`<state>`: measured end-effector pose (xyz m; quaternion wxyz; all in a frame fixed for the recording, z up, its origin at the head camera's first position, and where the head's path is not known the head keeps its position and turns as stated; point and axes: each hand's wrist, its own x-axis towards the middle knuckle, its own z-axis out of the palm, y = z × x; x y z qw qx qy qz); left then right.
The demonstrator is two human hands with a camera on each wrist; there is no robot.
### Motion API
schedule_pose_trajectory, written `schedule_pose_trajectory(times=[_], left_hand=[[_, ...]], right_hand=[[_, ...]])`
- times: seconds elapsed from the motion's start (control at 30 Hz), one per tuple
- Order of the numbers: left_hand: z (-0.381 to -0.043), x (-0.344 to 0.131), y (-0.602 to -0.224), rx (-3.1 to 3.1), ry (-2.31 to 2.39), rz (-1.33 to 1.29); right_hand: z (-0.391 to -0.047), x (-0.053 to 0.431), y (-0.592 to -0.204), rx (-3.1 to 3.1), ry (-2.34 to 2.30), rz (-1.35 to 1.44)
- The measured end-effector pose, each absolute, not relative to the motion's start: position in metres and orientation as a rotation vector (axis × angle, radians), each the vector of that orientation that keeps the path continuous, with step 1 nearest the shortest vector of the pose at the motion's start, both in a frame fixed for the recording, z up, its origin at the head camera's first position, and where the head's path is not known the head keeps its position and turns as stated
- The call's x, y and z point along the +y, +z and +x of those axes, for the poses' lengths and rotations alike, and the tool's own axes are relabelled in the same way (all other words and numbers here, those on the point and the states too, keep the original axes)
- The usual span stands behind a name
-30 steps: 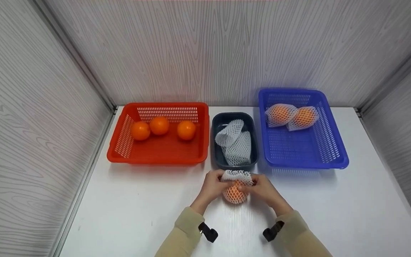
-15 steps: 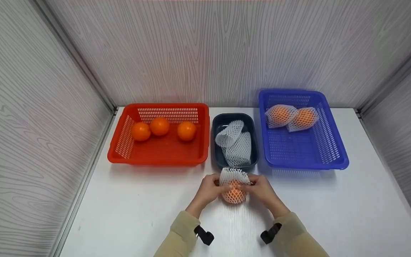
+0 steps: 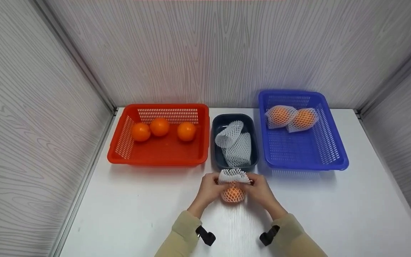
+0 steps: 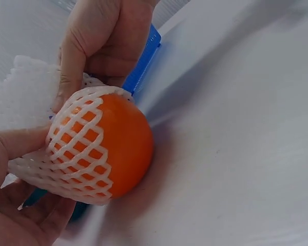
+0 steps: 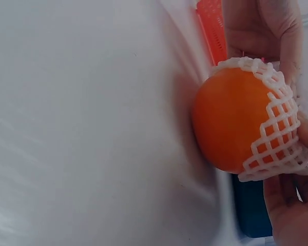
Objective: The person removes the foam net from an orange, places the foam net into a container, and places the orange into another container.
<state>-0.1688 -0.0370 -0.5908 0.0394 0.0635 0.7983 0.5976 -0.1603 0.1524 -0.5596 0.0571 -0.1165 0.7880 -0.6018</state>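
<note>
White foam netting (image 3: 234, 175) covers part of an orange (image 4: 131, 143) held between the two hands, in the near middle of the scene; both wrist views show one side of the fruit bulging bare past the net's edge. The left hand (image 3: 208, 188) grips the net from the left, and the right hand (image 3: 260, 189) grips it from the right, each with its thumb on the netting. The net's loose end sticks out on the far side of the fruit, beside the near rim of a dark teal box (image 3: 219, 124). Two white net sleeves (image 3: 238, 151) lie in that box. Left of it stands a red basket (image 3: 162, 151) with three bare oranges (image 3: 160, 126); right of it, a blue basket (image 3: 293, 151) holds two net-wrapped oranges (image 3: 303, 119) near its far left corner.
</note>
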Motion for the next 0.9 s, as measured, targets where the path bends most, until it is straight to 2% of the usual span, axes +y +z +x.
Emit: schedule_pose_trajectory(times=[0.17,0.57,0.9], left_hand=[[-0.17,-0.034,-0.588,2.535,1.81,0.173],[-0.17,-0.036,-0.586,2.416,1.809,0.133],[-0.165,-0.044,-0.592,2.241,1.775,0.126]], right_hand=[[-0.161,0.161,-0.563,2.312,-1.804,-0.433],[-0.161,0.155,-0.56,2.394,-1.779,-0.323],[-0.173,0.152,-0.592,2.457,-1.783,-0.105]])
